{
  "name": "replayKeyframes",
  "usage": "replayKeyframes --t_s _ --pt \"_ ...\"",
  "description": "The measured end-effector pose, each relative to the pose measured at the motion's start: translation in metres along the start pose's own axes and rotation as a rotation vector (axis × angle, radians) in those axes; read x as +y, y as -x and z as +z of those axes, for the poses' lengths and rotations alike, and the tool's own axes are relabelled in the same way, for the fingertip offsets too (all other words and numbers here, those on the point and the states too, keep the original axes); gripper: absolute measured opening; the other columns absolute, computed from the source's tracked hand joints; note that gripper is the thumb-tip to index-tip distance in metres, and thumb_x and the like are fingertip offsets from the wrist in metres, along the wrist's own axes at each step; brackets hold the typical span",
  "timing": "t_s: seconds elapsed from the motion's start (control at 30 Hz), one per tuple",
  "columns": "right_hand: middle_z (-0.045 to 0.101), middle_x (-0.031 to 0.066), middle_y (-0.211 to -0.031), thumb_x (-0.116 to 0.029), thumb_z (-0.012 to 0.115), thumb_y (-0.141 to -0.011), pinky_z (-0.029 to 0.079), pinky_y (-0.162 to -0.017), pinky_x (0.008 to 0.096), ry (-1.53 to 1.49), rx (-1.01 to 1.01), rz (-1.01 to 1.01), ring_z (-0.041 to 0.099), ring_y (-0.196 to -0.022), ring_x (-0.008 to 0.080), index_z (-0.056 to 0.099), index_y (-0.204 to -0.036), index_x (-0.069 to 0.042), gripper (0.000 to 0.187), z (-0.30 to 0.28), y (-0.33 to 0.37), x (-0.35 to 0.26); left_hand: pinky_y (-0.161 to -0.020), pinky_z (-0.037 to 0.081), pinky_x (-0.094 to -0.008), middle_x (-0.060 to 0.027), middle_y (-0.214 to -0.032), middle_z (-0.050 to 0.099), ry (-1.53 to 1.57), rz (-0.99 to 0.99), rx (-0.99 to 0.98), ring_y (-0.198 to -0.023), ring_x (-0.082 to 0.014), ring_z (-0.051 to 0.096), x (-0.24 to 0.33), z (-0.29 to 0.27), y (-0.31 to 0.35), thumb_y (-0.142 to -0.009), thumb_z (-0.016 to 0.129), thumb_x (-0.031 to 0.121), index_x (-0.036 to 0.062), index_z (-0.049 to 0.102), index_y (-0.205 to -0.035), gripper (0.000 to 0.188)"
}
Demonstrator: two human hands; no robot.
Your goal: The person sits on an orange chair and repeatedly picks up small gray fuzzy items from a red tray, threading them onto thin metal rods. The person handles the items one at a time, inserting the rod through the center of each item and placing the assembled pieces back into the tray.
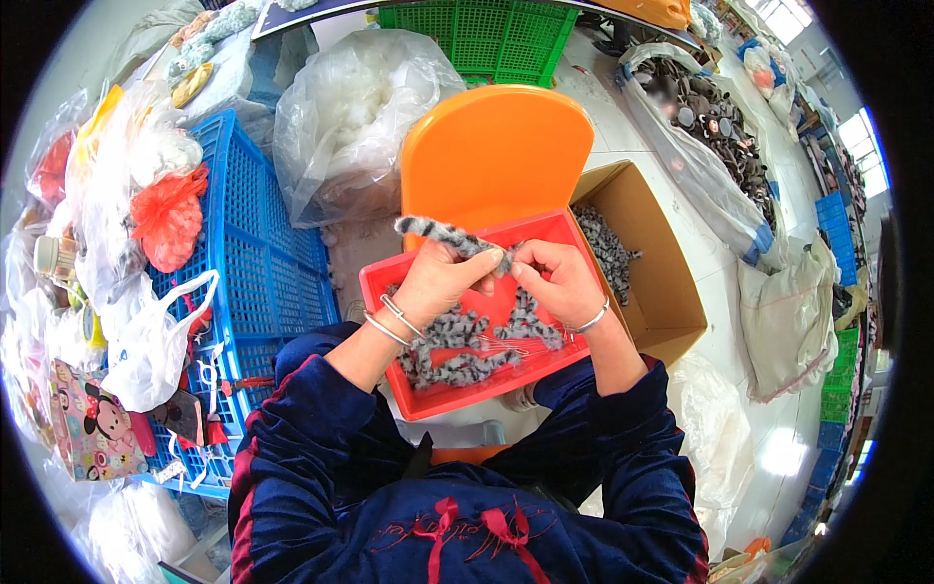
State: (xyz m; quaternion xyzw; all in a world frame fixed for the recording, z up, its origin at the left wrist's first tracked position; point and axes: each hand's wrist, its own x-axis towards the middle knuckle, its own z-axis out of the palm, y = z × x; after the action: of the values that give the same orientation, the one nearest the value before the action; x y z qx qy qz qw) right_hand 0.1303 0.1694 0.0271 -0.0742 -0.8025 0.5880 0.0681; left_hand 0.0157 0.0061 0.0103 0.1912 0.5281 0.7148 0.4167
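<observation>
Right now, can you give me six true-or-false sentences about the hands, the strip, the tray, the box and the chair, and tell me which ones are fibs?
1. The left hand and right hand both touch one strip. True.
2. The strip is plain orange. False: it is grey with black stripes.
3. The box stands to the right of the tray. True.
4. The box is shut. False: it is open, with fuzzy grey pieces inside.
5. The chair is orange. True.
6. The tray is green. False: it is red.
</observation>
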Motion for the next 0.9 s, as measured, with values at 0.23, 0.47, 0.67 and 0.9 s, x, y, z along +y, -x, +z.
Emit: replayKeyframes --t_s 0.23,0.47,0.67,0.9 --pt "0.054 -0.0038 -0.067 -0.005 0.059 -0.090 0.038 -0.051 0.0240 0.431 0.226 -0.036 0.046 -0.057 0.0061 0.058 -0.078 0.000 0.013 0.021 -0.001 0.007 -0.070 0.049 -0.0289 -0.0109 -0.085 0.066 -0.543 0.495 0.144 -0.077 -0.0144 0.063 -0.024 0.015 0.006 -0.089 0.066 0.008 -0.0024 0.068 -0.098 0.013" --pt "0.054 -0.0029 -0.074 -0.028 0.047 -0.102 0.039 -0.059 0.0205 -0.389 0.005 0.150 0.046 -0.065 0.0059 0.064 -0.094 -0.001 0.033 0.000 -0.002 0.003 -0.060 0.044 -0.0219 -0.0038 -0.083 0.066 -0.057 0.072 0.057 -0.069 -0.0082 0.057 -0.006 0.008 0.001 -0.096 0.056 0.018 0.0006 0.070 -0.103 0.024" --pt "0.052 -0.0023 -0.081 -0.033 0.045 -0.103 0.036 -0.059 0.0196 -0.449 -0.074 0.068 0.041 -0.067 0.0050 0.059 -0.114 0.000 0.037 0.013 -0.001 0.001 -0.056 0.041 -0.0227 0.0004 -0.071 0.058 0.055 0.101 0.022 -0.061 -0.0068 0.050 -0.002 0.016 0.003 -0.098 0.053 0.024 0.0010 0.069 -0.110 0.031" --pt "0.051 -0.0023 -0.077 -0.030 0.048 -0.103 0.031 -0.054 0.0201 -0.546 -0.094 0.088 0.037 -0.061 0.0043 0.059 -0.107 0.000 0.033 0.014 -0.002 0.004 -0.055 0.041 -0.0228 0.0013 -0.072 0.056 0.092 0.105 0.021 -0.060 -0.0068 0.046 -0.007 0.018 0.003 -0.100 0.051 0.025 0.0019 0.067 -0.115 0.032"
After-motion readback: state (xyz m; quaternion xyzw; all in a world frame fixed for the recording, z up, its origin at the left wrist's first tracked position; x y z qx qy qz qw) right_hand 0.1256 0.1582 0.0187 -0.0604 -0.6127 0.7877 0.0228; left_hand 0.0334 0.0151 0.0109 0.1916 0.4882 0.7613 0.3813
